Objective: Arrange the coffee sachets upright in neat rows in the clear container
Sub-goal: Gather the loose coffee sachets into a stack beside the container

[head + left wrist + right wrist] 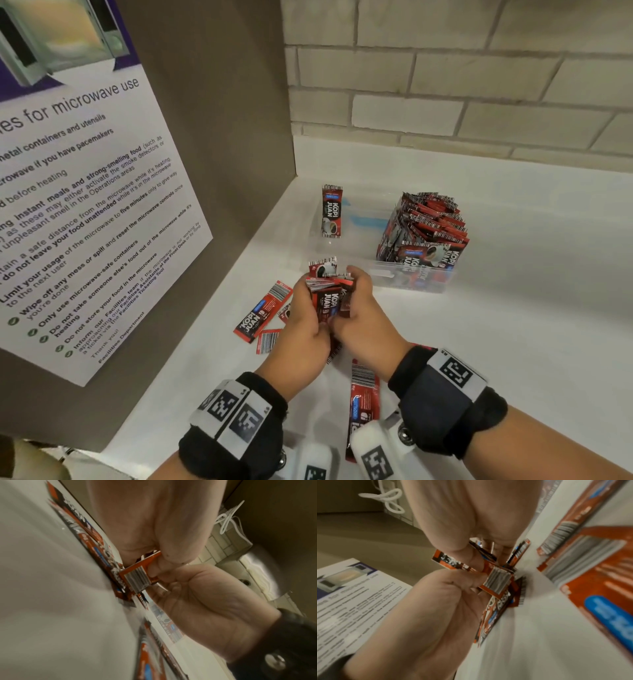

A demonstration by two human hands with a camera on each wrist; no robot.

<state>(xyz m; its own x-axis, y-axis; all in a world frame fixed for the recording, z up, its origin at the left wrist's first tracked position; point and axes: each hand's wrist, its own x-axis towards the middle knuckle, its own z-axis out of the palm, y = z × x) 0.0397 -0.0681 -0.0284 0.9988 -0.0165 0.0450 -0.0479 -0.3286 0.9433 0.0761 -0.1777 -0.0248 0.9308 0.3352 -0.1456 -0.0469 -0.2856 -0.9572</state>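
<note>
- The left hand (pixel 301 329) and the right hand (pixel 364 317) meet just in front of the clear container (pixel 412 279), both with fingers curled round one bundle of sachets (pixel 329 294) held between them.
- In the left wrist view the bundle's barcode end (pixel 137 578) sticks out from between the two hands' fingers.
- Inside the clear container, a packed block of upright sachets (pixel 424 229) fills its right end.
- A single sachet (pixel 331 211) stands upright at the container's far left corner, well apart from the block.
- Loose sachets lie flat on the white counter (pixel 513 342) in front of the container: one to the left of the hands (pixel 262 311), a barcode-up one (pixel 269 341) beside it, and another (pixel 363 397) between the wrists.
- A microwave-use poster (pixel 85 212) hangs on the brown panel left of the container.
</note>
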